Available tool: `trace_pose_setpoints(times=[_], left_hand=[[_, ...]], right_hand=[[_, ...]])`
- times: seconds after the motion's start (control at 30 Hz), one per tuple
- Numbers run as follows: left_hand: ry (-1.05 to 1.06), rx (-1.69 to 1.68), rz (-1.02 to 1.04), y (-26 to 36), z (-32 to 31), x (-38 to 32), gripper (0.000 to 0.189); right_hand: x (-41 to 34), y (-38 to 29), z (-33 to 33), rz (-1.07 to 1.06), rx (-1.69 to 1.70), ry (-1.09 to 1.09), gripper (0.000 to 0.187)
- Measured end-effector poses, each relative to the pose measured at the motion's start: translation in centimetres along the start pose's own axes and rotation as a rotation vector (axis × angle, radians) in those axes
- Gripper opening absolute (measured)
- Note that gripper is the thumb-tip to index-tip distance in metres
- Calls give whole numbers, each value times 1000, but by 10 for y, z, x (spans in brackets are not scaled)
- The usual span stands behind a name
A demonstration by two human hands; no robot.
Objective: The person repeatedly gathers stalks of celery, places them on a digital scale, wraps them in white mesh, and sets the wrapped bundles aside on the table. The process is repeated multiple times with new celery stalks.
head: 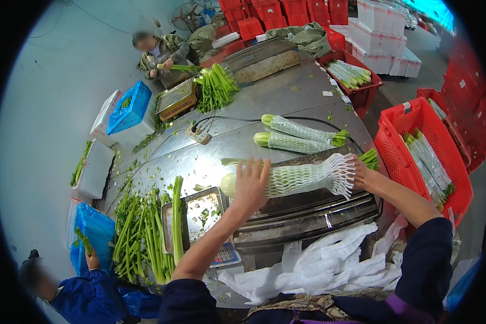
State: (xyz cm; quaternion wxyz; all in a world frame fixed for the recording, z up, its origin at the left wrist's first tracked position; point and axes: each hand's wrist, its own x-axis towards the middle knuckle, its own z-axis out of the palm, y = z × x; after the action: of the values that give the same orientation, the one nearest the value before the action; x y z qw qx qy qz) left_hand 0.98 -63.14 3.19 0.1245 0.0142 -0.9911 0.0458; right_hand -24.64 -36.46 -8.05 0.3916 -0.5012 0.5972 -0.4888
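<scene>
In front of me a celery bunch [228,185] lies across a dark metal machine [308,216], its pale base to the left. A white foam net sleeve [303,178] covers most of its length and flares at the right end. My left hand [251,184] holds the bunch near the base, fingers over its top. At the other end my right hand [360,174] grips by the flared net; its fingertips are partly hidden. Green celery tops [369,158] stick out beyond it. Behind lie two netted celery bunches [299,141], side by side.
Loose foam nets [320,263] are heaped near me. Left are a scale tray [202,214] and loose celery stalks [146,235]. A power strip [199,135] with cables lies on the metal table [243,137]. Red crates [425,150] stand right. Two people [93,297] handle celery at left and far side.
</scene>
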Motion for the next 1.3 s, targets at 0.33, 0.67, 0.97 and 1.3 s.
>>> trace_pose_setpoints(times=[0.33,0.67,0.97,1.3], left_hand=[[-7,-233,6,3,55,19,77],[-79,-285,59,-1,72,16,99],[-127,-318,65,4,63,5,95],[-39,-337,107,12,61,-8,85]], right_hand=[[2,-20,-22,370,721,314,26],[3,-102,-41,-68,-1103,549,35],[55,-64,27,-11,-1098,96,45],[27,-36,44,-85,-1090,206,48]])
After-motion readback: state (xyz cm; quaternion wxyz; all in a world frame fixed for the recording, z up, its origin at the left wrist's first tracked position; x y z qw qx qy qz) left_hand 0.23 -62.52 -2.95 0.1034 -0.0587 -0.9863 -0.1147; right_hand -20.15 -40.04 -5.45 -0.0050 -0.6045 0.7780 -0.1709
